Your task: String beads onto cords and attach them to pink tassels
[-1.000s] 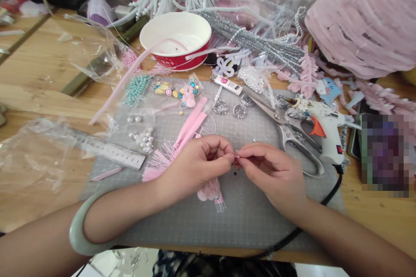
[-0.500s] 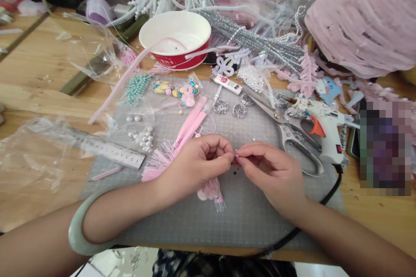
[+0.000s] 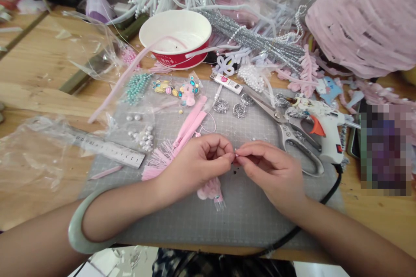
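Observation:
My left hand (image 3: 211, 156) and my right hand (image 3: 271, 169) meet fingertip to fingertip above the grey cutting mat (image 3: 182, 229). Between the pinched fingers shows a tiny shiny pink piece (image 3: 236, 155), too small to name. Both hands are closed. Partly under my left hand lies a pink fuzzy ornament (image 3: 209, 189) with a clear-toothed end, like a small comb. Pink tassels (image 3: 191, 125) lie just beyond my left hand, their fringe spreading beside the wrist. Steel scissors (image 3: 286, 132) rest open beyond my right hand.
A white hot glue gun (image 3: 329, 132) lies at the right, its black cord (image 3: 312, 216) curving to the front edge. A metal ruler (image 3: 110, 151), pearl beads (image 3: 143, 137) and turquoise beads (image 3: 138, 88) are at left. Behind stand a red-and-white bowl (image 3: 180, 58) and silver pipe cleaners (image 3: 256, 41).
Almost nothing differs. Both hands keep the same pinch in the same place, with only a very slight shift of the fingers.

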The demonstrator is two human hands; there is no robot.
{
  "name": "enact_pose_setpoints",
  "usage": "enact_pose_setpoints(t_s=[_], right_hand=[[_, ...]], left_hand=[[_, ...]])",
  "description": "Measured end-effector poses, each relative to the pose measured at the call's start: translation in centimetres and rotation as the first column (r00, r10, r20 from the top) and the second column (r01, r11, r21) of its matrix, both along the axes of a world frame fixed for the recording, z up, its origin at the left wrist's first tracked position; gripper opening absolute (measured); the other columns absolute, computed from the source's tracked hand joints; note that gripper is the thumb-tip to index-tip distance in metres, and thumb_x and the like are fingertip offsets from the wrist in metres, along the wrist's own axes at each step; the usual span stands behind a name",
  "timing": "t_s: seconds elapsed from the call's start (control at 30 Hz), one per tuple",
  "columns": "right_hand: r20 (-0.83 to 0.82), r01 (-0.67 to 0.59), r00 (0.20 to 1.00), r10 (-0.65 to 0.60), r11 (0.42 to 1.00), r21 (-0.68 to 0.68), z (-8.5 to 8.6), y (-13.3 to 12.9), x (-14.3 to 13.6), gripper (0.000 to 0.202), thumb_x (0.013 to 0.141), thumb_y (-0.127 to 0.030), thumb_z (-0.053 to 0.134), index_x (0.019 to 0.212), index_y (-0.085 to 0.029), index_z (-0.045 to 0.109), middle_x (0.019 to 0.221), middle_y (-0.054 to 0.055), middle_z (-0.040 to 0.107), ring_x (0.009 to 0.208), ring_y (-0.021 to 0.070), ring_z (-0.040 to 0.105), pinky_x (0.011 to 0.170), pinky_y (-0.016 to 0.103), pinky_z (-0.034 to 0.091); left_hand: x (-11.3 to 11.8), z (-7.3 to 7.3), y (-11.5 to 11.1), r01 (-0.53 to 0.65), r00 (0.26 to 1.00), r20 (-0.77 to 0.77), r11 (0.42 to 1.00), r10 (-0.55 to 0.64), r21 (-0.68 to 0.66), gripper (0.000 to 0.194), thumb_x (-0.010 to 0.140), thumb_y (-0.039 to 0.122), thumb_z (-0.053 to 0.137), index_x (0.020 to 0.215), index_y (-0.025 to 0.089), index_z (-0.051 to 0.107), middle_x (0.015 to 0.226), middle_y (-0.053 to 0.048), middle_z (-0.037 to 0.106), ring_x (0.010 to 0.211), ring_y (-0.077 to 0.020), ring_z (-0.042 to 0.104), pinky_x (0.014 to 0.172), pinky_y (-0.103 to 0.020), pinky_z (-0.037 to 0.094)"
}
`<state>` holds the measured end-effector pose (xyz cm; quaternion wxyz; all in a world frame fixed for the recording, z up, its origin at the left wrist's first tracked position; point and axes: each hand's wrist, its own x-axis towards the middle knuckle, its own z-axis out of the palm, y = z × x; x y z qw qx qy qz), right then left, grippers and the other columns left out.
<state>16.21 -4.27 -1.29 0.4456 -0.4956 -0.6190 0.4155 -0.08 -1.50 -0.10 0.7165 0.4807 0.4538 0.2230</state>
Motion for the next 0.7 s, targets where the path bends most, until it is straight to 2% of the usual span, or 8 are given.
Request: enact_pose_setpoints(t_s=[0.2, 0.5, 0.7], right_hand=[[0.026, -0.016, 1.0, 0.016, 1.0, 0.007, 0.06, 0.32, 0.2, 0.015, 0.075, -0.009, 0.061, 0.081, -0.022, 0.068, 0.077, -0.001, 0.067, 0.074, 0.0094, 0.061, 0.066, 0.019, 0.05], [0.009, -0.015, 1.0, 0.014, 1.0, 0.011, -0.18, 0.34, 0.38, 0.016, 0.075, -0.008, 0.061, 0.081, -0.021, 0.067, 0.078, -0.001, 0.066, 0.073, 0.0081, 0.06, 0.066, 0.017, 0.049], [0.034, -0.025, 0.999, 0.024, 0.999, 0.044, -0.14, 0.25, 0.39, 0.017, 0.073, -0.007, 0.061, 0.08, -0.02, 0.067, 0.077, -0.001, 0.066, 0.073, 0.0094, 0.061, 0.066, 0.02, 0.05]], left_hand=[[-0.27, -0.04, 0.05, 0.004, 1.0, 0.027, 1.0, -0.004, -0.017, 0.016, 0.079, 0.031, 0.056, 0.075, 0.015, 0.055, 0.059, 0.006, 0.047, 0.05, -0.0038, 0.043, 0.046, -0.014, 0.035], [-0.04, -0.45, 0.45, -0.001, 0.996, 0.089, 0.999, 0.006, -0.046, 0.009, 0.079, 0.023, 0.057, 0.076, 0.014, 0.056, 0.064, 0.004, 0.057, 0.05, -0.0043, 0.049, 0.048, -0.015, 0.039], [0.09, -0.56, 0.38, -0.042, 0.992, 0.114, 0.997, 0.049, -0.068, 0.012, 0.078, 0.022, 0.058, 0.082, 0.017, 0.048, 0.063, 0.005, 0.06, 0.047, -0.0044, 0.048, 0.045, -0.014, 0.037]])
